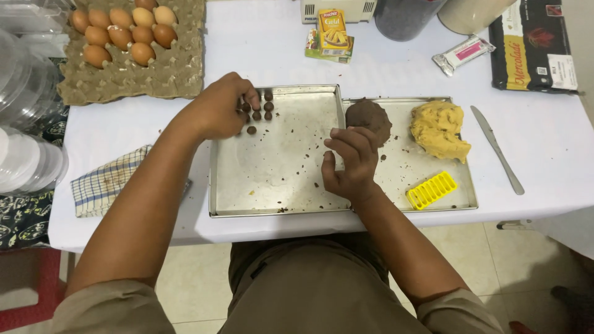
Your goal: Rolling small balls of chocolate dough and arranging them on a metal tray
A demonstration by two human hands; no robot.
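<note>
1. Knees and both forearms sit nearest; the left hand (218,111) pinches down among small brown dough balls (260,110) at the far corner of the metal tray (278,185).
2. Right hand (348,162) is curled narrow, possibly around a bit of dough; I cannot tell.
3. Risk: balls set so close could stick together, and a sleeve could nudge them.
4. Brown dough (369,119) and yellow dough (439,130) lie on a second tray (458,192) atop a white table (544,148); tiled floor (185,278) below.

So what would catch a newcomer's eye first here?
Probably the left hand setting small brown dough balls in rows at the top of the left metal tray. Next, the brown dough lump and yellow dough lump on the right tray, and the eggs at top left.
</note>
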